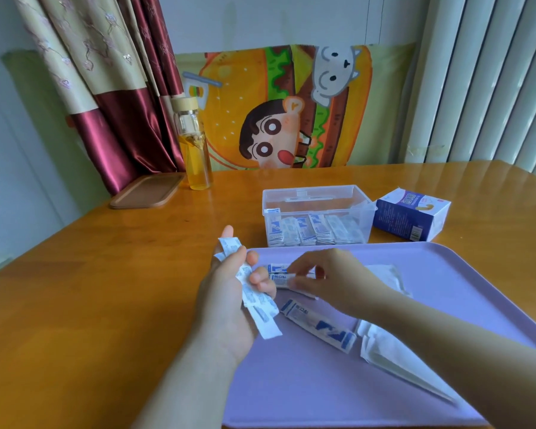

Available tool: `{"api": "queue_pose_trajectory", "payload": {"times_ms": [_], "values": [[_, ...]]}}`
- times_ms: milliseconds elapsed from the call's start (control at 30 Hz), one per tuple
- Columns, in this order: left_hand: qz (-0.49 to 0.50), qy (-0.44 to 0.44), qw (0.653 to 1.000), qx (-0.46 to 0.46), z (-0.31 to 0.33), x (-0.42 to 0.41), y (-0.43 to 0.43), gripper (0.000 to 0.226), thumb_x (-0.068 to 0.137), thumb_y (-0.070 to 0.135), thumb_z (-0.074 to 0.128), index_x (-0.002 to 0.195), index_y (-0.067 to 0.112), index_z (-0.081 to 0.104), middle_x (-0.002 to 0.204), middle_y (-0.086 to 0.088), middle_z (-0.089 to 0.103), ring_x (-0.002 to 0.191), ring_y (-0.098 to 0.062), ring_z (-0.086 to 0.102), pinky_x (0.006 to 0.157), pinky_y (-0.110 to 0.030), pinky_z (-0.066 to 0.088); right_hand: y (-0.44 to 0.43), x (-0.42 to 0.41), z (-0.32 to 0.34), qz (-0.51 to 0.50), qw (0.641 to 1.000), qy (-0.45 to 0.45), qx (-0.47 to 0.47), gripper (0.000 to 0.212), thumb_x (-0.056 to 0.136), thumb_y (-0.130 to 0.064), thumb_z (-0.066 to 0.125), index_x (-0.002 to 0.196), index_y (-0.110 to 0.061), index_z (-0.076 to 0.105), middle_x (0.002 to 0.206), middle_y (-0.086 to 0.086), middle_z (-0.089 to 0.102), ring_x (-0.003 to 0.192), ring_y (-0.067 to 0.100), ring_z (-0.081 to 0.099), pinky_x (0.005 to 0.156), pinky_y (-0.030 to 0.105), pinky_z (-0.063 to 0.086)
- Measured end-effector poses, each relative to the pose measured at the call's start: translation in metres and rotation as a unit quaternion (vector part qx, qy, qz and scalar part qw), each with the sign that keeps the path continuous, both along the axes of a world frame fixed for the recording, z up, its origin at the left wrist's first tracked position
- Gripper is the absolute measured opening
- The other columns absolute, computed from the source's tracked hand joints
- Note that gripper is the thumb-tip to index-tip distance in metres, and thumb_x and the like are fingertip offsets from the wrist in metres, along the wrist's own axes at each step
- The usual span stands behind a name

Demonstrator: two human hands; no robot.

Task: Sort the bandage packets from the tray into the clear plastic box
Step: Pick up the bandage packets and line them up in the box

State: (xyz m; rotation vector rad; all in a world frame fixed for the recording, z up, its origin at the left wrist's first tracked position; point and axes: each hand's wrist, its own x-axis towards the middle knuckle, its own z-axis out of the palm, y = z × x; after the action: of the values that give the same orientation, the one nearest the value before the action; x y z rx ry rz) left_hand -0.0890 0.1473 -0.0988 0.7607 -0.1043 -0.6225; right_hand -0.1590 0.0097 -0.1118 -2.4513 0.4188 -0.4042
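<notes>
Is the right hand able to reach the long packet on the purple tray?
Probably yes: the long packet lies uncovered on the tray beside the right hand, though that hand looks busy with another packet.

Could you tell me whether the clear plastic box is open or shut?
Open: the clear plastic box shows no lid over its rim.

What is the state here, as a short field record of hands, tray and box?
left hand: holds packet bundle
right hand: pinches tray packet
purple tray: loose strip and white wrappers lie on it
clear box: open, filed packets standing in a row
beside box: blue carton
</notes>
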Motion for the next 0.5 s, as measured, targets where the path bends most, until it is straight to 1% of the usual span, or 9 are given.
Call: {"api": "queue_pose_trajectory", "payload": {"times_ms": [67,100,133,200,233,300,367,400,500], "values": [[0.000,0.015,1.000,-0.007,0.000,0.002,0.002,0.034,0.097,0.010,0.041,0.118,0.033,0.056,0.068,0.001,0.040,0.042,-0.006,0.031,0.038,-0.015,0.032,0.003,-0.006,0.011,-0.002,0.994,-0.075,0.078,0.013,0.084,-0.035,0.066,0.096,-0.029,0.067,0.076,-0.021,0.061,0.058,0.001,0.050,0.049,0.008,0.037],[0.000,0.029,1.000,-0.003,0.001,0.004,0.002,0.030,0.097,0.011,0.041,0.114,0.030,0.058,0.067,0.001,0.040,0.042,-0.006,0.031,0.038,-0.014,0.032,0.006,-0.009,0.017,0.038,0.987,-0.097,0.125,0.020,0.081,-0.036,0.069,0.100,-0.034,0.063,0.085,-0.020,0.061,0.063,0.003,0.053,0.051,0.010,0.039],[-0.007,0.045,0.999,0.001,0.003,0.004,0.001,0.024,0.098,0.013,0.042,0.107,0.027,0.058,0.065,0.002,0.041,0.041,-0.007,0.032,0.039,-0.014,0.032,0.011,-0.015,0.024,0.089,0.982,-0.096,0.132,0.034,0.076,-0.037,0.074,0.106,-0.040,0.057,0.097,-0.019,0.059,0.069,0.005,0.055,0.057,0.013,0.044],[-0.033,0.073,0.997,0.009,0.006,0.002,-0.005,0.016,0.098,0.016,0.043,0.096,0.024,0.057,0.062,0.002,0.042,0.038,-0.007,0.035,0.042,-0.013,0.034,0.019,-0.023,0.031,0.171,0.982,-0.070,0.039,0.058,0.067,-0.038,0.081,0.111,-0.046,0.044,0.111,-0.016,0.048,0.082,0.006,0.054,0.070,0.015,0.046],[-0.045,0.078,0.996,0.015,0.006,0.001,-0.009,0.014,0.097,0.018,0.044,0.098,0.025,0.057,0.062,0.002,0.043,0.037,-0.008,0.038,0.044,-0.015,0.037,0.022,-0.024,0.031,0.195,0.978,-0.071,-0.028,0.060,0.066,-0.039,0.082,0.111,-0.043,0.043,0.110,-0.015,0.044,0.083,0.007,0.052,0.072,0.013,0.044],[-0.077,0.069,0.994,0.034,0.005,-0.002,-0.017,0.023,0.096,0.022,0.046,0.117,0.026,0.055,0.061,0.000,0.045,0.043,-0.013,0.044,0.052,-0.023,0.043,0.024,-0.025,0.032,0.204,0.969,-0.091,-0.102,0.052,0.066,-0.040,0.082,0.105,-0.032,0.047,0.103,-0.013,0.042,0.080,0.005,0.047,0.071,0.012,0.041],[-0.096,0.047,0.992,0.064,0.005,-0.003,-0.022,0.042,0.095,0.023,0.048,0.137,0.021,0.045,0.062,-0.002,0.047,0.050,-0.017,0.045,0.055,-0.027,0.043,0.021,-0.024,0.035,0.187,0.971,-0.096,-0.113,0.047,0.066,-0.039,0.082,0.098,-0.032,0.049,0.097,-0.015,0.041,0.078,0.000,0.046,0.070,0.011,0.040],[-0.097,0.036,0.992,0.069,0.006,-0.004,-0.023,0.042,0.095,0.021,0.049,0.137,0.021,0.046,0.063,-0.003,0.048,0.051,-0.017,0.045,0.054,-0.026,0.044,0.019,-0.024,0.037,0.175,0.974,-0.092,-0.115,0.046,0.065,-0.039,0.083,0.096,-0.032,0.051,0.095,-0.017,0.041,0.078,-0.002,0.045,0.070,0.009,0.039],[-0.099,0.029,0.993,0.057,0.012,-0.007,-0.024,0.030,0.094,0.012,0.047,0.118,0.028,0.055,0.067,-0.004,0.050,0.045,-0.014,0.047,0.049,-0.023,0.046,0.015,-0.025,0.042,0.138,0.979,-0.085,-0.125,0.044,0.063,-0.036,0.084,0.095,-0.028,0.055,0.094,-0.019,0.042,0.079,-0.012,0.044,0.069,0.007,0.037]]}}
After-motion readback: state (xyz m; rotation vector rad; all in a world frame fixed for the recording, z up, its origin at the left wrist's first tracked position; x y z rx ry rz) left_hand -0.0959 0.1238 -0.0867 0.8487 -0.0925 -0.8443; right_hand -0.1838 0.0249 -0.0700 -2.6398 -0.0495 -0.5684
